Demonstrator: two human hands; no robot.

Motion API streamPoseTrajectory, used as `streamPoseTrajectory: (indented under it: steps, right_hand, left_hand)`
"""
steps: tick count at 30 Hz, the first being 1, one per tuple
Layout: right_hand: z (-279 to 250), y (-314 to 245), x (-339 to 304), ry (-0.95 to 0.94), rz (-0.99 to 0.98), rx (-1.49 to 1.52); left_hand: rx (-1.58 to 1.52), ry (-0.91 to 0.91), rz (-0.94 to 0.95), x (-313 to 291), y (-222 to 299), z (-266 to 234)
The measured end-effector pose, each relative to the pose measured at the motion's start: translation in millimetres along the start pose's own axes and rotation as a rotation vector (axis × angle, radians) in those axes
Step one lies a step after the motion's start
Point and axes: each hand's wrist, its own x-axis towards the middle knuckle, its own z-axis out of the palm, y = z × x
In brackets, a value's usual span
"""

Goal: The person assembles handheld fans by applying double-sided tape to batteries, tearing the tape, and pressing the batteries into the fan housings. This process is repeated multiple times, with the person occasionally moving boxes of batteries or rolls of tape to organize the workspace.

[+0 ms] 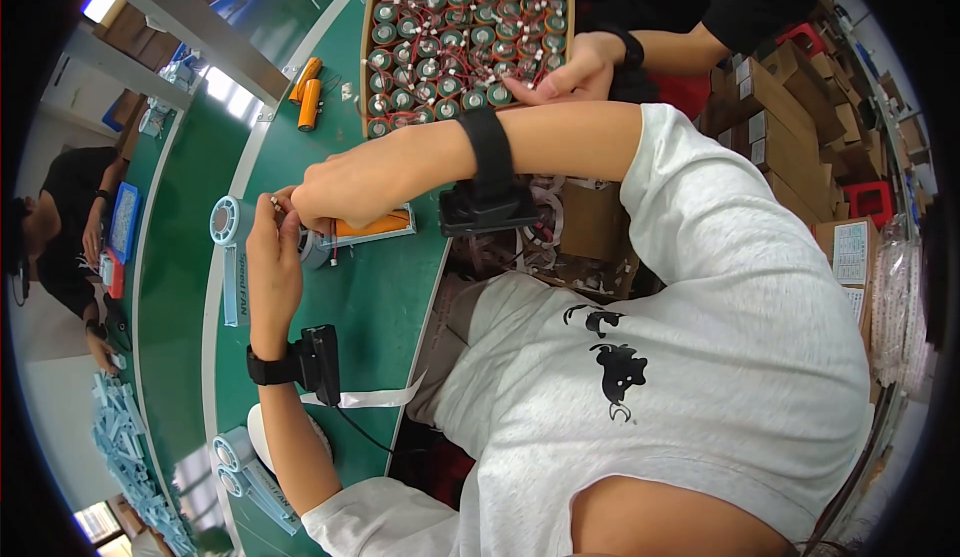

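Observation:
My left hand (pixel 272 272) is raised over the green table (pixel 385 297), thumb and fingers pinched on a small pale wire connector (pixel 276 204). My right hand (pixel 365 182) meets it from the far side, its fingertips closed on something I cannot make out. Just beneath my right hand lies an open light-blue handheld fan housing (pixel 408 222) with an orange battery cell (pixel 372 225) in it. Its round head is partly covered by my fingers, and a thin dark-red wire (pixel 333 254) sticks out below. A light-blue fan (pixel 234 257) lies beside my left hand.
A person's hand (pixel 575 69) supports a carton (pixel 367 52) of wired cells at the top. Two orange cells (pixel 309 105) lie near it. More fans (pixel 255 482) and a white rounded object (pixel 262 447) are by my left forearm. Another person (pixel 75 222) works across the table.

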Motion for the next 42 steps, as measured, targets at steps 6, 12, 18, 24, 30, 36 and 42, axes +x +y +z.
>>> streamPoseTrajectory:
  steps: [6,12,18,24,30,36,42]
  right_hand:
    - [28.6,17.7,2.3,0.063,0.004,0.155]
    - [41.6,5.2,-3.1,0.353,0.029,0.058]
    - [33.0,10.4,7.7,0.271,-0.086,-0.014]
    - [43.4,9.2,-15.7,0.489,-0.132,0.112]
    - [40.9,6.3,-50.7,0.732,-0.128,0.068]
    - [29.1,8.0,-67.9,0.679,0.03,0.36]
    - [13.1,-9.9,-66.0,0.519,-0.155,0.092]
  left_hand:
    - [-0.19,-0.166,-0.06,-0.6,-7.7,-15.8]
    - [0.011,-0.159,0.056,-4.7,-13.2,-6.2]
    - [0.046,-0.121,-0.042,-11.0,-2.0,-5.7]
    - [0.134,-0.138,0.084,-12.2,-1.9,-1.0]
    - [0.23,-0.127,0.108,-14.4,3.0,2.6]
    - [0.243,-0.247,0.111,-9.7,15.2,-8.6]
    - [0.27,-0.128,0.166,-8.2,10.5,4.8]
